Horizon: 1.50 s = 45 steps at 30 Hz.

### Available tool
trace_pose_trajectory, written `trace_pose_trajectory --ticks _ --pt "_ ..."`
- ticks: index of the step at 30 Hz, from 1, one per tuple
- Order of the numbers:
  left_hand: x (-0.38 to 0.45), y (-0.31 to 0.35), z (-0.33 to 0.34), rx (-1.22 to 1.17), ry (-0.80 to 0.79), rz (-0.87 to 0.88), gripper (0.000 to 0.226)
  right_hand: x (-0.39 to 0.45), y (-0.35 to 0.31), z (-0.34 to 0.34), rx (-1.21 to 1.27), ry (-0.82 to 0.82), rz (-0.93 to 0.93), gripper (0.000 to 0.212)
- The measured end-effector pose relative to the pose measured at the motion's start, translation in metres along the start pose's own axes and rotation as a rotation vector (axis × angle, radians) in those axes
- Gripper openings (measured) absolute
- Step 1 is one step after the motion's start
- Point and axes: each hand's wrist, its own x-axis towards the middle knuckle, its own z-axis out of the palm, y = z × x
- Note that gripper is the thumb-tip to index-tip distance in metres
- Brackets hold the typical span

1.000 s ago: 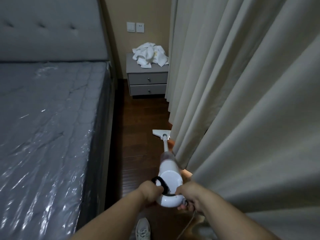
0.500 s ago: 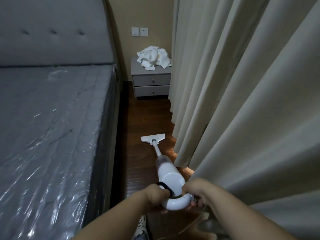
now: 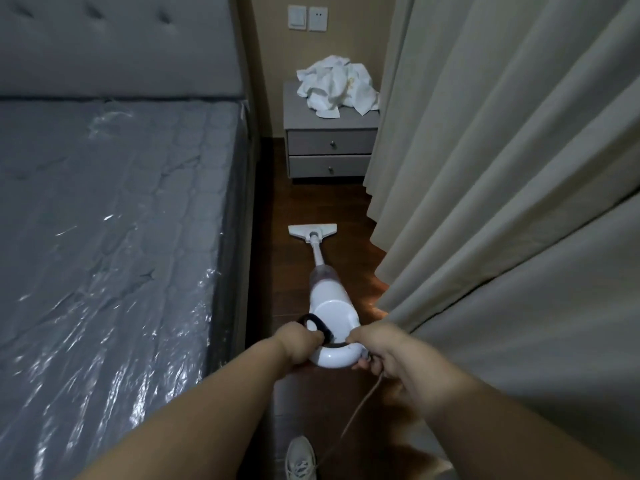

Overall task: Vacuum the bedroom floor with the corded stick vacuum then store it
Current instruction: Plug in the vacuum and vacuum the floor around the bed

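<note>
Since the frame half a second back, the white corded stick vacuum (image 3: pixel 331 306) has swung so its flat white floor head (image 3: pixel 312 232) sits squarer to the passage and a little further from the pale beige curtain (image 3: pixel 502 188), and the view has drawn closer to the grey two-drawer bedside cabinet (image 3: pixel 330 140).

Both hands grasp the vacuum's looped white handle. The left hand (image 3: pixel 299 342) is curled round the handle's left side, just beside the black strap (image 3: pixel 317 325) on the body. The right hand (image 3: pixel 379 348) is curled round the right side, and the thin pale power cord (image 3: pixel 360 410) runs down from beneath it toward the lower edge of the view.

The vacuum leans forward, its slim tube reaching down to the floor head, which rests flat on the dark brown wooden floor (image 3: pixel 294 202) between the bed and the curtain. On the left lies the grey mattress wrapped in clear plastic (image 3: pixel 110 244), with a grey tufted headboard (image 3: pixel 117 43) behind it. A heap of crumpled white cloth (image 3: pixel 337 84) lies on top of the cabinet. On the tan wall above are two white wall plates (image 3: pixel 307 17). A white sneaker (image 3: pixel 300 459) shows at the bottom edge, on the floor.
</note>
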Motion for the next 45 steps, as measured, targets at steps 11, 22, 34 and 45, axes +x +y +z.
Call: trace_pose_trajectory --ticks 11,22,34,45 --pt "0.053 0.017 -0.06 0.009 0.061 0.006 0.036 0.029 -0.07 0.021 0.034 0.008 -0.026 0.019" --pt "-0.022 -0.056 -0.014 -0.138 -0.007 -0.103 0.026 -0.021 0.009 0.039 -0.17 -0.034 -0.014 0.015" --pt "-0.169 -0.19 0.134 -0.1 -0.009 -0.093 0.031 -0.118 0.237 0.047 -0.219 -0.013 -0.079 0.027" --pt "-0.254 -0.263 0.19 0.016 -0.099 -0.086 0.03 -0.182 0.359 0.067 -0.15 0.001 -0.015 0.031"
